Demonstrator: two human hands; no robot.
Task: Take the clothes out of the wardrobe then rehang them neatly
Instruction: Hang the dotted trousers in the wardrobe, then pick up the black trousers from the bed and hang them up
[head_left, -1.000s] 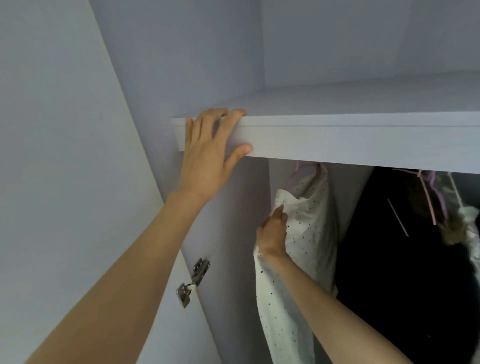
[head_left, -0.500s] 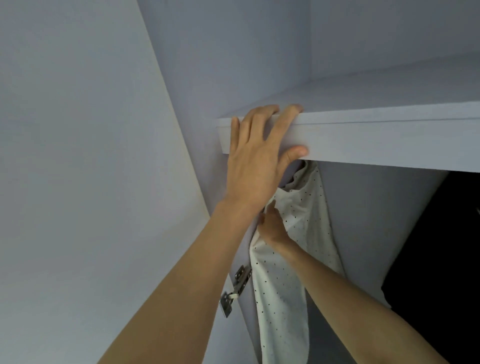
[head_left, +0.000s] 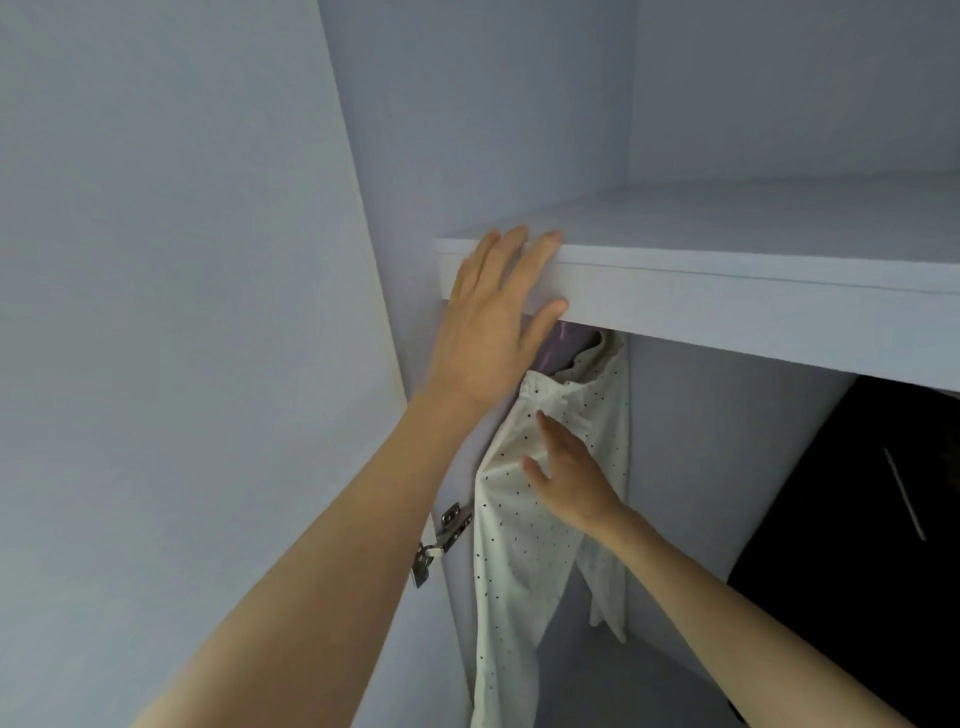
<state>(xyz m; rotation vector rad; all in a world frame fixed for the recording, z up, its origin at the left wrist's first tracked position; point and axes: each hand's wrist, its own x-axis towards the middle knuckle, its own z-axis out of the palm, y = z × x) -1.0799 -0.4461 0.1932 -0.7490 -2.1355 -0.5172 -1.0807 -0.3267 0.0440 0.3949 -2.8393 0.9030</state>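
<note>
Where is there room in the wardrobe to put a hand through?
Bare room shows between the white dotted garment and the black garment, under the pale wardrobe shelf. The shelf's top looks bare too. It is crowded at the left, where the left hand and right hand meet the dotted garment.

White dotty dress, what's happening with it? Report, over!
Left hand flat on the white wardrobe shelf. Right hand open against white black-dotted garment, hanging. Black garment alongside.

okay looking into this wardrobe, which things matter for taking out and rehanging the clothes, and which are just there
Part of the job:
white dotted garment, touched by the right hand
purple hanger
black garment
left hand on the shelf

Just there:
door hinge
wardrobe door
</note>
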